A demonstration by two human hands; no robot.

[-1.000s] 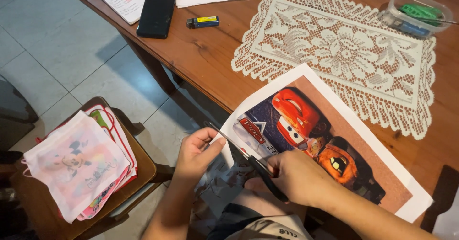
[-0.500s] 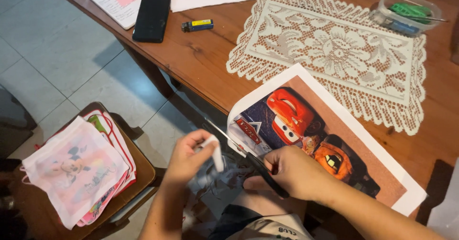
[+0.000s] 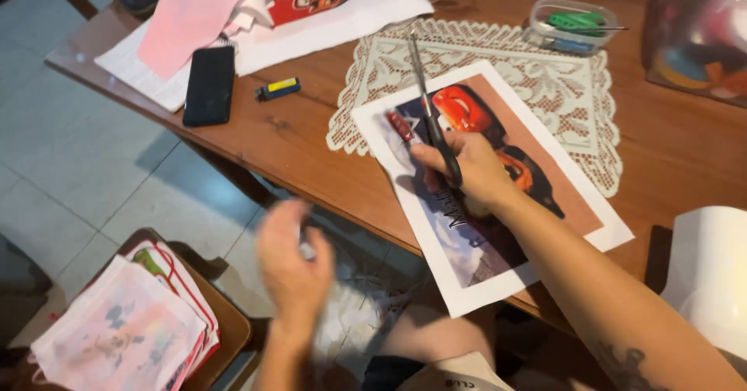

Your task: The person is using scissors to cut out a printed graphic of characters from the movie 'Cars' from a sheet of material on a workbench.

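Now the right hand (image 3: 467, 169) rests on the printed cartoon-car sheet (image 3: 498, 204), which lies flat on the desk (image 3: 311, 142) with its upper end over the lace mat (image 3: 545, 87). Its fingers are closed round the handles of the scissors (image 3: 432, 115), whose blades point away across the sheet; half a second ago the same hand worked at the sheet's near edge, below the desk line. The left hand (image 3: 292, 263), then pinching a pale paper strip beside the sheet, has swung down and away over the lap; it is blurred, so whether its fingers grip anything cannot be told. Pale paper scraps (image 3: 358, 321) lie beneath it. Judged from this, a cut seems just finished. A phone (image 3: 208, 85) and a lighter (image 3: 278, 89) lie further left; a stack of printed fabric (image 3: 124, 333) sits on the stool.
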